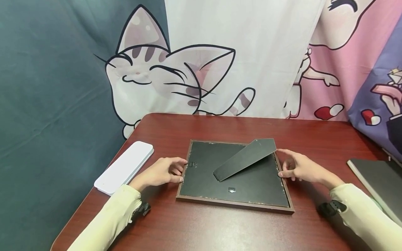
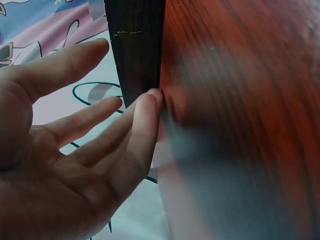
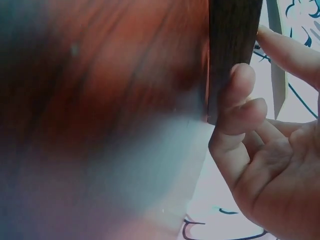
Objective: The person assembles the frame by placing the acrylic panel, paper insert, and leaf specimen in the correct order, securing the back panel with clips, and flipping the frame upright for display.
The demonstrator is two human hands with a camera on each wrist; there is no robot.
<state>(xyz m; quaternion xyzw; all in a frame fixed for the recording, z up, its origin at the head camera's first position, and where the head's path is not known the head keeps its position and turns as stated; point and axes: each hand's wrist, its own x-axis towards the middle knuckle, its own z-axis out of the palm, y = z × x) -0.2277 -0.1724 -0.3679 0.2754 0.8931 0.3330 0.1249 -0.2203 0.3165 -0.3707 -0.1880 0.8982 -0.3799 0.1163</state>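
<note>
A picture frame [image 1: 201,193] lies face down on the table, with its black backing up. From the backing rises a black easel leg [image 1: 246,158], tilted toward the upper right. My left hand [image 1: 161,171] touches the frame's left edge with its fingertips; the left wrist view has that hand [image 2: 85,145] beside the frame's dark side [image 2: 137,50], fingers loosely spread. At the right edge, my right hand [image 1: 299,166] touches the frame with the thumb, its index fingertip by the leg's raised end. Seen from the right wrist, this hand [image 3: 270,155] has some fingers bent against the frame's side.
A white flat case [image 1: 125,167] sits at the table's left edge. On the right lies a dark-covered book or folder [image 1: 380,181]. Behind the reddish-brown table [image 1: 213,226] hangs a cartoon-cat curtain [image 1: 263,35].
</note>
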